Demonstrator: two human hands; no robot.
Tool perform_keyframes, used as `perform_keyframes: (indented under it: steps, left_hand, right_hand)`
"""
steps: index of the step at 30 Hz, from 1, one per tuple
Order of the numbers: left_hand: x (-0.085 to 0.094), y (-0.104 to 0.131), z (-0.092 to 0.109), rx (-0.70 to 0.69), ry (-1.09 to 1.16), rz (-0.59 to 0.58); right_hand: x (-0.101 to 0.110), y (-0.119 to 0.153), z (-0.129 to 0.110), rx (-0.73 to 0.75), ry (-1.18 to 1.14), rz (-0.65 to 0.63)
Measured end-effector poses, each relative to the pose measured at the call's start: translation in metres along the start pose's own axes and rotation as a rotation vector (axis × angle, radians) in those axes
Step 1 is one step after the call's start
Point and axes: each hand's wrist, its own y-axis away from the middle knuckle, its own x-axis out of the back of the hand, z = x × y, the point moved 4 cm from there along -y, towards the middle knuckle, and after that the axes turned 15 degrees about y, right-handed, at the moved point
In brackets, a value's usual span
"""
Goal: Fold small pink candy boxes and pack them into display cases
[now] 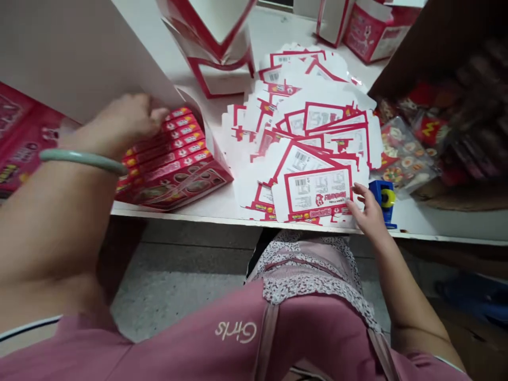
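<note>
My left hand [133, 119], with a pale green bangle on the wrist, reaches over a pink display box [190, 182]. Its fingers are curled at the back of a row of small pink boxes [186, 132] standing inside; what they grip, if anything, is hidden. My right hand [367, 209] is at the right edge of the top flat carton [317, 193], fingers apart, thumb against the printed card. That carton lies on a loose pile of white and red unfolded cartons [313, 114]. A blue tape dispenser [384, 201] with a yellow core sits beside my right hand.
A large open carton [400, 95] on the right holds plastic-wrapped packets [400, 153]. Empty display boxes [222, 74] stand behind the pile, and another pink box [377, 32] is farther back. A white panel [79, 47] rises at left. The table's front edge [222, 221] runs before me.
</note>
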Motion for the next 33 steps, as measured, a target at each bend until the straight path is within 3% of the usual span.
perform_keyframes:
  steps: [2,3,4,5,6,8,10,11,13,17,20,23,26,30,33]
  left_hand:
    - [-0.026,0.043,0.073,-0.168,0.106,0.092]
    - [-0.05,0.069,0.114,-0.327,0.177,0.028]
    - [-0.085,0.098,0.152,-0.506,0.207,-0.218]
    - [-0.117,0.125,0.181,-0.592,0.212,-0.349]
    - [-0.146,0.146,0.203,-0.627,0.206,-0.414]
    - [-0.191,0.17,0.226,-0.605,0.19,-0.49]
    - [-0.205,0.172,0.234,-0.547,0.201,-0.493]
    - [-0.2,0.167,0.237,-0.529,0.234,-0.489]
    - [-0.172,0.156,0.246,-0.533,0.381,-0.523]
    - [-0.102,0.144,0.273,-0.511,0.784,-0.714]
    - [-0.076,0.144,0.279,-0.413,0.984,-0.618]
    - [-0.078,0.144,0.275,-0.364,1.072,-0.452]
    - [-0.091,0.135,0.27,-0.358,1.052,-0.301]
    - [-0.093,0.121,0.257,-0.342,0.98,-0.054]
    - [-0.092,0.125,0.239,-0.294,1.048,-0.16]
  right_hand:
    - [-0.007,-0.001,0.001,-0.011,0.202,0.007]
    - [-0.014,-0.002,-0.001,-0.024,0.276,-0.005]
    - [-0.021,-0.004,-0.003,-0.041,0.324,-0.025]
    - [-0.028,-0.006,-0.005,-0.056,0.345,-0.04]
    - [-0.033,-0.008,-0.007,-0.066,0.337,-0.038]
    - [-0.033,-0.011,-0.01,-0.08,0.232,0.028]
    - [-0.023,-0.014,-0.01,-0.112,0.028,0.119]
    - [-0.015,-0.016,-0.011,-0.125,-0.082,0.153]
    - [0.006,-0.023,-0.019,-0.099,-0.24,0.217]
    - [0.054,-0.04,-0.058,0.127,-0.212,0.409]
    - [0.062,-0.055,-0.081,0.215,-0.142,0.414]
    - [0.041,-0.074,-0.088,0.231,-0.227,0.208]
    - [0.017,-0.088,-0.091,0.223,-0.539,0.01]
    - [0.012,-0.095,-0.099,0.123,-0.793,0.037]
    - [0.012,-0.1,-0.106,0.061,-0.87,0.12]
